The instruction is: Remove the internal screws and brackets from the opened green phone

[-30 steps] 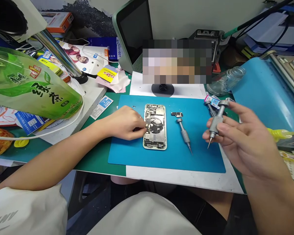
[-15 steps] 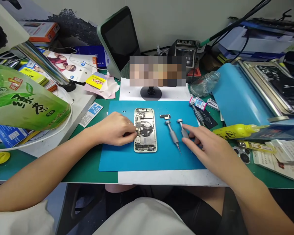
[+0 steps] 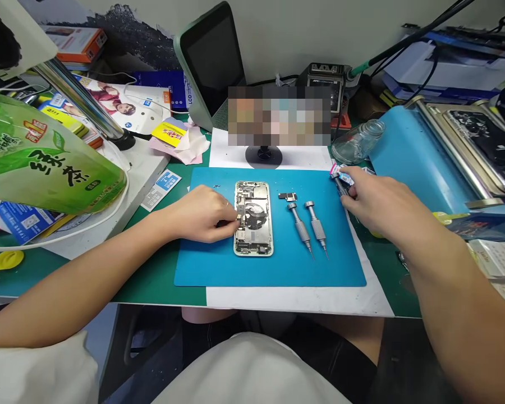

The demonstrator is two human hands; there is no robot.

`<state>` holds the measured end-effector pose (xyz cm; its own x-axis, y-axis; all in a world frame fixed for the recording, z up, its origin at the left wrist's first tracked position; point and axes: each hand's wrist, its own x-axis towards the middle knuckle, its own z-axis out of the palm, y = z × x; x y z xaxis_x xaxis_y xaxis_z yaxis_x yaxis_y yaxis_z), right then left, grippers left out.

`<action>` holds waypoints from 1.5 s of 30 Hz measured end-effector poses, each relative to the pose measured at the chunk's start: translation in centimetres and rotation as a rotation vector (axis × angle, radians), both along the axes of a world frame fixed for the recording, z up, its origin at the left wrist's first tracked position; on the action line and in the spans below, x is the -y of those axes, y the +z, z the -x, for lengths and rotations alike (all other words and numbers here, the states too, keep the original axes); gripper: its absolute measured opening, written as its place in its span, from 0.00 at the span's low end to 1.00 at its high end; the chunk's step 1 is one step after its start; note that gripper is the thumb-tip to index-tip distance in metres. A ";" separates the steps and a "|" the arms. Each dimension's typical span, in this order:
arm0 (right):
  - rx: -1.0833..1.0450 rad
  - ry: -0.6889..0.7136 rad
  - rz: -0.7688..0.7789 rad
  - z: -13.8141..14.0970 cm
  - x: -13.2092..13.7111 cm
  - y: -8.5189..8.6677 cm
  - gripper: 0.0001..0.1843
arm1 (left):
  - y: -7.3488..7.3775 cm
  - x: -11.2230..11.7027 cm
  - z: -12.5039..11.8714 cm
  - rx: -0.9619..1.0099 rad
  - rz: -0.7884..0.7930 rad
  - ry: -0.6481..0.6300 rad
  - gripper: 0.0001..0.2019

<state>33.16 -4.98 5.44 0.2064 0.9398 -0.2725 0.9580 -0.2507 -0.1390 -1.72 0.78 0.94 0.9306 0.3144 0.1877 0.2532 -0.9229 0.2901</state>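
Note:
An opened phone [image 3: 258, 247] lies on the blue mat [image 3: 210, 269], its inner boards and round black coil exposed. My left hand [image 3: 206, 216] is closed, thumb and finger pinched together at the phone's left edge; what sits between the tips is hidden. Over the mat's right edge, my right hand [image 3: 370, 196] has its fingers closed around a grey screwdriver [image 3: 339, 183], whose lower part they cover. Two more grey screwdrivers, one on the left [image 3: 302, 231] and one on the right [image 3: 317, 227], lie side by side right of the phone. Above them rests a small metal-and-black phone part [image 3: 288, 197].
A glass jar [image 3: 357, 143] lies tipped at the back right, near a blue roller machine [image 3: 399, 157]. A dark screen [image 3: 212, 50] and a round black stand base [image 3: 264, 157] are behind the mat. A green tea bag [image 3: 59, 163] and lamp post [image 3: 84, 101] stand left.
My right hand has left the right-hand screwdriver on the mat and moved right and away from me, to the screwdriver at the mat's edge. My left hand stays at the phone.

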 end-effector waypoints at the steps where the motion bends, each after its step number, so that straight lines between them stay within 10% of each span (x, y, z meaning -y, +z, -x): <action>1: -0.065 -0.015 -0.006 -0.3 0.2 0.5 0.25 | 0.0 0.0 0.0 0.000 0.001 0.005 0.19; 9: -0.914 0.095 -0.332 0.1 3.4 2.8 0.47 | 0.0 0.0 -0.1 0.009 -0.007 0.006 0.20; 15: -1.220 0.240 -0.363 2.8 4.1 0.4 0.35 | 0.1 0.0 -0.1 0.003 -0.010 -0.006 0.19; 26: -1.079 0.504 -0.774 11.4 3.2 -1.6 0.20 | 0.0 -0.1 0.0 -0.057 0.012 0.006 0.19; 35: -0.909 0.656 -0.839 9.4 1.7 -4.4 0.10 | -0.1 -0.2 0.0 -0.040 -0.009 -0.008 0.19; 41: -0.615 0.888 -0.779 6.5 2.1 -5.9 0.21 | -0.1 -0.1 0.2 -0.039 -0.021 -0.017 0.18; 45: -0.609 0.794 -0.813 7.6 2.5 -4.7 0.44 | 0.0 -0.1 0.2 -0.040 -0.022 -0.009 0.18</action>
